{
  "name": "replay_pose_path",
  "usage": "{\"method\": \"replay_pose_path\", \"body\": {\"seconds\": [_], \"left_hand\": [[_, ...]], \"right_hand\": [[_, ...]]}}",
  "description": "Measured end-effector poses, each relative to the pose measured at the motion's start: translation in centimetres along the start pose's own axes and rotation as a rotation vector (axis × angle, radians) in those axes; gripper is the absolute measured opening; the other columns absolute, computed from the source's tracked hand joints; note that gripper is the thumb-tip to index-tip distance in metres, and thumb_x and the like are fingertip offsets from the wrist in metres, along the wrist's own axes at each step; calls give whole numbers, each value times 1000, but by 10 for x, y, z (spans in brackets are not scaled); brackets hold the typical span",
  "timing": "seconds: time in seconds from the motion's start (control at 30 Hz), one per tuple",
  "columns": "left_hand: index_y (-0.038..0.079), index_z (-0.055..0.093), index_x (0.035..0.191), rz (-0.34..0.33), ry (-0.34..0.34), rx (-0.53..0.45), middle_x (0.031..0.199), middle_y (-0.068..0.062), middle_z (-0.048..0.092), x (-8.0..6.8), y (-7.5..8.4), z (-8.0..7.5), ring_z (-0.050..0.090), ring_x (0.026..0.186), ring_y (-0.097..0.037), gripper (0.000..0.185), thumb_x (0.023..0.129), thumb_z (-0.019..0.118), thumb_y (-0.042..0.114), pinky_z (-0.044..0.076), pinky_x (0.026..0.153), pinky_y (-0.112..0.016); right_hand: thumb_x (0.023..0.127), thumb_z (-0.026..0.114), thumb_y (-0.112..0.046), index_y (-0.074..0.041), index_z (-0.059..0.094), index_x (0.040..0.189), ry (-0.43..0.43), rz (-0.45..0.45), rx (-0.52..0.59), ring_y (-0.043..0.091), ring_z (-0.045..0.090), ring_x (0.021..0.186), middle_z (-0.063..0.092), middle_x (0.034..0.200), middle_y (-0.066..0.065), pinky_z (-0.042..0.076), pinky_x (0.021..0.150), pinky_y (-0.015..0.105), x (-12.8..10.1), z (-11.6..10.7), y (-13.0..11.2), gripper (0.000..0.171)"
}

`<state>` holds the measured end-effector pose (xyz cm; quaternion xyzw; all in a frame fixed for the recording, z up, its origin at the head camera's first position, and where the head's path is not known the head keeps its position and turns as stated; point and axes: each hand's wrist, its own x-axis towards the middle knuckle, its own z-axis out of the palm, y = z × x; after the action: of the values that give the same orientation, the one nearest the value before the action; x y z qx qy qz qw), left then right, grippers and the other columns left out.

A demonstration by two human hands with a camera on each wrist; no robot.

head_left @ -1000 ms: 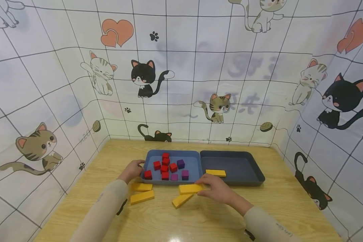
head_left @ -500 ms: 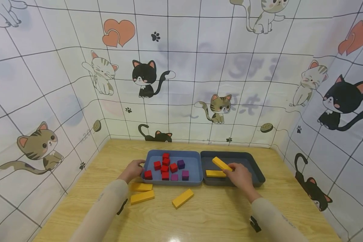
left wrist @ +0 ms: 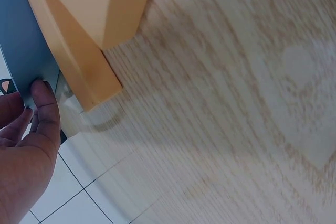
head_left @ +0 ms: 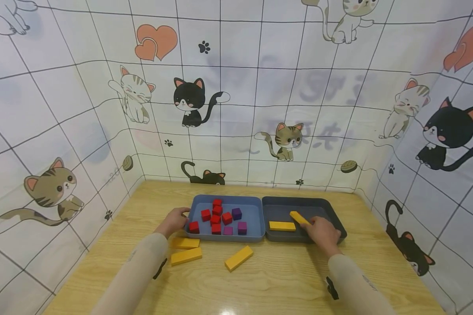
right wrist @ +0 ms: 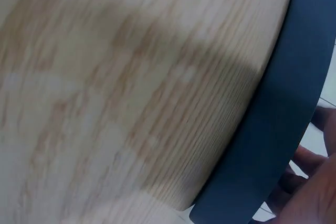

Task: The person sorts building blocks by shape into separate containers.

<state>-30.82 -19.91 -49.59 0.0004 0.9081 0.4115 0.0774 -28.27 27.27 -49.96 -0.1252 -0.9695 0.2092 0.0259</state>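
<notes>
My left hand (head_left: 175, 221) holds the left end of the blue tray (head_left: 252, 218); in the left wrist view the thumb presses on the tray's outer wall and the fingers lie on the other side of its edge. With my right hand (head_left: 324, 234) I pinch one end of a yellow block (head_left: 298, 217) inside the dark grey tray (head_left: 319, 210). A second yellow block (head_left: 282, 226) lies flat in that tray, left of the held one. The right wrist view has the dark tray's wall (right wrist: 268, 114) hiding the held block and the fingertips.
Several red cubes (head_left: 216, 219) and purple cubes (head_left: 242, 227) sit in the blue tray, whose right side adjoins the dark one. On the wooden table (head_left: 260, 284) in front lie three yellow blocks, one (head_left: 238, 258) apart from the pair (head_left: 186, 256) at left.
My right hand has picked up a yellow block from the table before the trays and carried it right into the dark tray, lowering it there. The left hand stays on the blue tray.
</notes>
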Motion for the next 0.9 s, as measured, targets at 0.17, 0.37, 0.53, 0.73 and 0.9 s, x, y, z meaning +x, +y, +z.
{"method": "replay_pose_path", "body": {"seconds": [0.17,0.37,0.53,0.73,0.9], "left_hand": [[-11,48,139,7,-4,-9,109,-25,64,0,0,0,61,88,-27,50,88,46,-7,54,78,-37],[-9,49,139,-7,-7,-2,110,-24,65,0,0,-1,61,90,-27,49,90,46,-7,54,81,-40],[-7,50,139,-16,-4,-5,111,-23,65,1,0,0,61,92,-27,49,91,47,-6,54,81,-40],[-8,51,138,-15,4,-5,109,-23,65,2,-2,0,62,91,-27,48,90,48,-6,54,81,-39],[-8,50,138,-18,4,-14,107,-22,65,3,-3,1,61,88,-26,48,91,47,-7,54,79,-38]], "right_hand": [[97,60,-45,-1,57,136,-25,-62,-25,49,54,113,56,133,28,36,89,69,-4,0,-1,59],[98,61,-38,-1,57,137,-4,-133,59,47,51,119,56,134,25,31,94,71,-6,1,-6,54],[97,62,-35,0,56,138,2,-206,112,45,50,121,57,132,25,35,96,67,-7,2,-12,53],[97,65,-30,1,58,136,3,-360,226,41,55,117,59,128,23,44,95,57,-11,6,-24,51],[95,68,-31,-4,59,136,-25,-466,310,37,56,116,60,129,16,46,95,55,-21,10,-38,50]]}}
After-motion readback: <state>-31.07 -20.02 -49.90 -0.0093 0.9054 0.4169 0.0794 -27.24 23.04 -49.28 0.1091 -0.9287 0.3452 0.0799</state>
